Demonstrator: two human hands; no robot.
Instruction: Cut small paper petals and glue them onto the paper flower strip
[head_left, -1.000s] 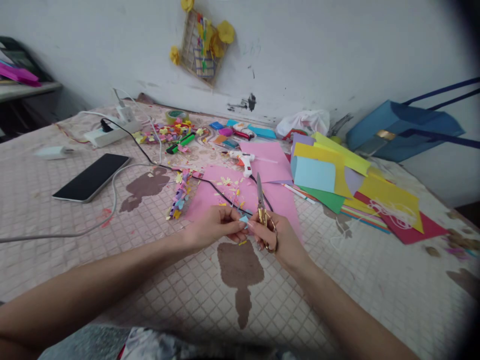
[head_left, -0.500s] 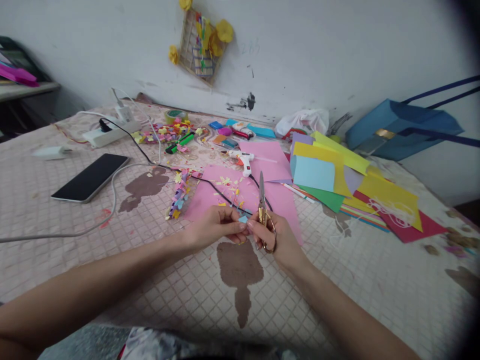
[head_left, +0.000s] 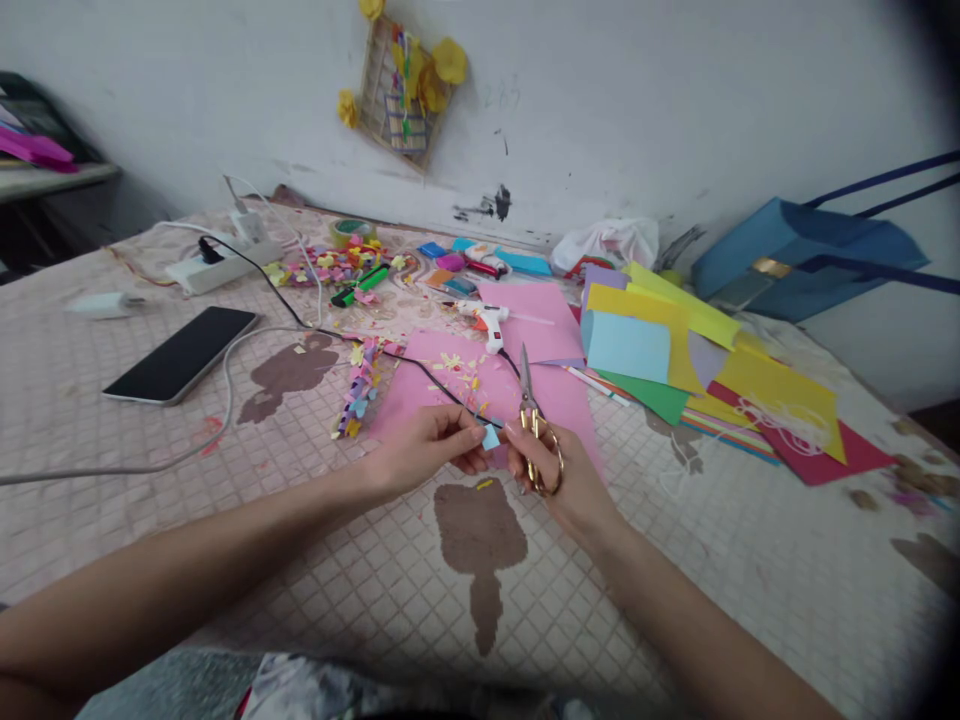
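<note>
Between thumb and fingers, my left hand point(head_left: 431, 450) pinches a small light-blue piece of paper point(head_left: 490, 438). My right hand point(head_left: 566, 468) is closed around the gold handles of a pair of scissors point(head_left: 526, 390), whose blades point away from me and look together. The right fingertips come close to the blue paper's right edge; whether they touch it I cannot tell. Both hands are above the near edge of a pink sheet point(head_left: 442, 350) strewn with tiny paper scraps. Below them a yellow paper strip point(head_left: 485, 484) lies on the table.
A white glue gun point(head_left: 489, 325) rests on the pink paper, its black cord running near my hands. Left are a phone point(head_left: 182, 355), a power strip point(head_left: 217, 265) and a paper-flower strip point(head_left: 358, 390). Coloured sheets point(head_left: 637, 350) and a blue bag point(head_left: 810, 255) occupy the right.
The hands have drawn slightly apart, and more of the blue paper shows. The scissors have shifted a little right. The yellow strip is now uncovered on the table.
</note>
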